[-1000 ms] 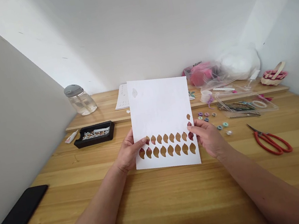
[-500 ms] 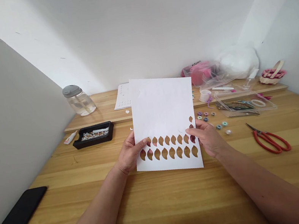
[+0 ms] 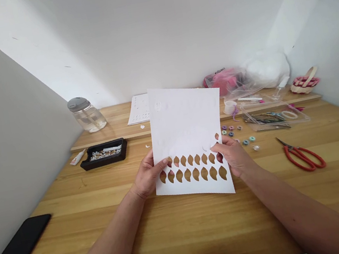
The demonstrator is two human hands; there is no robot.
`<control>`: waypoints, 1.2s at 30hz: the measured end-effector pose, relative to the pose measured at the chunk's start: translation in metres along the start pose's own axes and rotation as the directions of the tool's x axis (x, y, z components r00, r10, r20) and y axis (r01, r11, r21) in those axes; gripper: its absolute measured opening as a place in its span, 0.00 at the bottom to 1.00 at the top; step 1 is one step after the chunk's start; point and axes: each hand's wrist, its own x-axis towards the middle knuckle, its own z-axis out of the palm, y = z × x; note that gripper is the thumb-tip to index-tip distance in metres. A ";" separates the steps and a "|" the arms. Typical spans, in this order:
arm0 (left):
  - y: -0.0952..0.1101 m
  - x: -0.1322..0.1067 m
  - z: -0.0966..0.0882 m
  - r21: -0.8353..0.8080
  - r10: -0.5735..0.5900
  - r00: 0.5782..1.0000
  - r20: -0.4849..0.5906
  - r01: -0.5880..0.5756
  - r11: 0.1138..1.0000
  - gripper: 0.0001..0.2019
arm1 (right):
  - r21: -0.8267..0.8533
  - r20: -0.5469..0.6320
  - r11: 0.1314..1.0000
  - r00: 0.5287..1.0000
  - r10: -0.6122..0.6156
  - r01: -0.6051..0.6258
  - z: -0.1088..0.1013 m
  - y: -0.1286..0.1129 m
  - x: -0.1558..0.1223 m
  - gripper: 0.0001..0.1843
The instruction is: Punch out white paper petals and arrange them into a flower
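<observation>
1. Left hand: fingers closed in a pinch on the left edge of the white sheet; the thumb lies across the front at the upper row of holes, the other fingers go behind the paper.
2. Right hand: likewise clamped on the sheet's right edge, thumb on the front near the upper row's right end, remaining fingers behind.
3. White sheet: thin, matte paper, rectangular, held upright and slightly tilted above the wooden table. Two rows of leaf-shaped cut-outs run across its lower part, with a few more holes stacked up the right edge. The sheet spans the gap between both hands, and the rows sit level with the thumbs.
4. Red-handled scissors: metal blades, lying flat, well to the right of the right hand.
5. Small coloured rings: scattered on the table just beyond the right hand.
6. Black tray: shallow, rectangular, holding small glittering pieces, far left of the sheet.
7. Clear jar: rounded, grey lid, on the raised back ledge.
8. Clear plastic box: flat, holding thin sticks.
</observation>
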 end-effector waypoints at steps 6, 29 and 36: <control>0.002 0.001 -0.001 0.023 0.059 0.998 -0.026 -0.058 0.998 0.14 | 0.014 0.066 1.000 0.998 -0.016 0.015 -0.001 -0.002 -0.002 0.11; -0.003 0.003 -0.003 -0.034 0.046 0.997 -0.063 -0.049 0.998 0.15 | 0.077 0.058 0.997 0.998 0.010 -0.014 -0.001 -0.001 -0.002 0.13; -0.001 0.007 -0.006 -0.118 0.067 0.987 -0.143 -0.085 0.989 0.19 | 0.338 0.215 0.913 0.963 0.160 -0.227 -0.005 -0.009 -0.003 0.13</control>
